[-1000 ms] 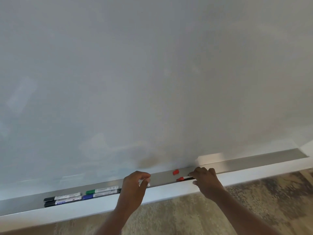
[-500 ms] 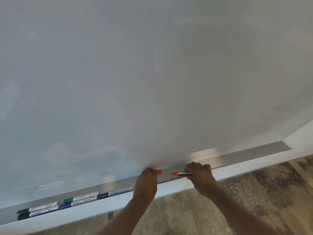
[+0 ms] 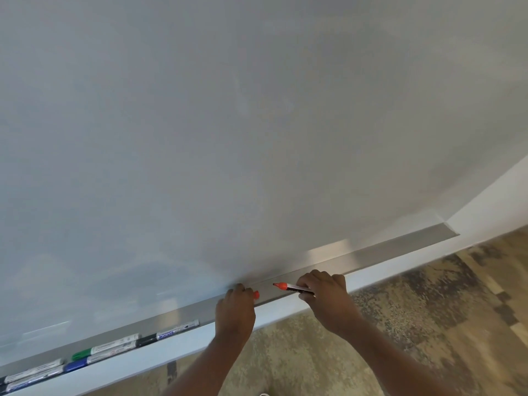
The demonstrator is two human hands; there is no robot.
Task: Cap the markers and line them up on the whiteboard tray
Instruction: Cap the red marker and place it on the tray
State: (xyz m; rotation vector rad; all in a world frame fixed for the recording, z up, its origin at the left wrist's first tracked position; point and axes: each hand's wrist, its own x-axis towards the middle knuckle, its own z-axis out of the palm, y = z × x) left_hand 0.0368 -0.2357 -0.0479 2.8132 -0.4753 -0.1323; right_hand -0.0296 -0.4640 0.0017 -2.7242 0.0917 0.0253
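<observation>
Most of the frame is whiteboard [image 3: 228,124], a pale sheet running from the upper left down to the grey tray [image 3: 400,248] that slants from lower left to right of centre, with patterned floor [image 3: 428,324] below it. Both arms come up from the bottom edge to the middle of the tray. At lower centre the left hand [image 3: 235,311] is closed on a red cap [image 3: 256,294], whose end peeks out past the fingers. Just right of it the right hand [image 3: 324,297] grips a red marker [image 3: 293,287] by its barrel, bare tip aimed left at the cap, a small gap between them, both just above the tray. Five other markers [image 3: 114,345] lie in the tray toward the lower left, roughly end to end in two rows; whether every one is capped is too small to tell. The step in hand looks like capping the red one. Next, tip and cap mouth need lining up on one axis, then a firm push together, before it joins the row.
</observation>
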